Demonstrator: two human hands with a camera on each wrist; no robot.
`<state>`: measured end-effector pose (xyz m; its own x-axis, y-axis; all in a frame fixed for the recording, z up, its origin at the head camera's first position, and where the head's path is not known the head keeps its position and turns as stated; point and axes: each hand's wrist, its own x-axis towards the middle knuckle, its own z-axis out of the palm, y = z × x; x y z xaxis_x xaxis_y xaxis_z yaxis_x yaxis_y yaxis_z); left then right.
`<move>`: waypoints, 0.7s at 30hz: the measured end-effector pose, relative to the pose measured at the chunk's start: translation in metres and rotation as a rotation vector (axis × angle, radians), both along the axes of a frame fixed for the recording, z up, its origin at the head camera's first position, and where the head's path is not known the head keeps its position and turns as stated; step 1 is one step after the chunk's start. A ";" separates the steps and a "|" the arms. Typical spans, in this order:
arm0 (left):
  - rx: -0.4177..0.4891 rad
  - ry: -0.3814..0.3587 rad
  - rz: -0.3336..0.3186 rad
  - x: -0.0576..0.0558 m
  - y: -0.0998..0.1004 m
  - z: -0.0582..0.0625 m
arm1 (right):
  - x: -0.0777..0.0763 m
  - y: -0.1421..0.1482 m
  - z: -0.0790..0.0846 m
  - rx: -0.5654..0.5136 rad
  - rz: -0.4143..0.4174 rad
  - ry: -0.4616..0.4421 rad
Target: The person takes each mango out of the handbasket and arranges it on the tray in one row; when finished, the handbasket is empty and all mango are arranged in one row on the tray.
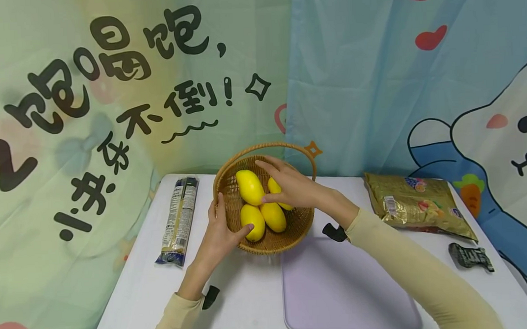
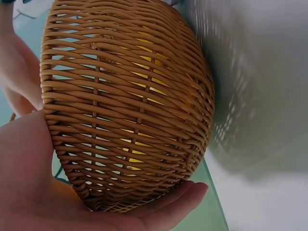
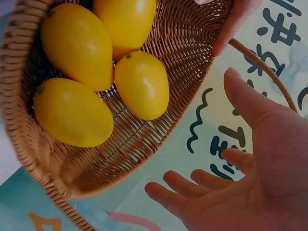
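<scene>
My left hand (image 1: 219,236) grips the left side of a brown wicker basket (image 1: 299,229), with its thumb over the rim and its fingers against the outer wall. The basket's mouth leans toward me, and its hoop handle (image 1: 262,146) rises at the back. Several yellow mangoes (image 1: 250,187) lie inside. Over the basket's right side is my right hand (image 1: 293,185), fingers spread, hiding part of one mango. The right wrist view shows this hand (image 3: 240,178) apart from the basket, holding nothing. In the left wrist view, fingers (image 2: 178,207) support the weave.
A lavender board (image 1: 339,289) lies on the white table in front of the basket. To the left is a long clear-and-blue packet (image 1: 177,222). A gold bag (image 1: 417,204) and a small dark wrapper (image 1: 470,257) lie at the right. Printed curtains (image 1: 352,82) hang behind.
</scene>
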<state>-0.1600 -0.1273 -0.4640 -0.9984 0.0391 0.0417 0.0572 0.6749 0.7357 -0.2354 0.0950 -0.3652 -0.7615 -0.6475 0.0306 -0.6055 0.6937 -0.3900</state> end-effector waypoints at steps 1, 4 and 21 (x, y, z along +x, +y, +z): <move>-0.001 -0.001 -0.002 0.000 0.000 0.000 | -0.002 -0.003 0.001 0.012 0.001 -0.011; 0.000 -0.013 -0.001 0.000 -0.001 0.001 | -0.007 -0.011 -0.001 0.043 0.003 -0.058; -0.027 -0.021 -0.002 0.001 0.001 0.003 | -0.032 -0.035 -0.030 0.058 -0.062 -0.273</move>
<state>-0.1592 -0.1267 -0.4611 -0.9989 0.0424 0.0194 0.0434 0.6945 0.7182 -0.2674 0.0595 -0.3950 -0.7746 -0.5939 -0.2172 -0.4390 0.7523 -0.4913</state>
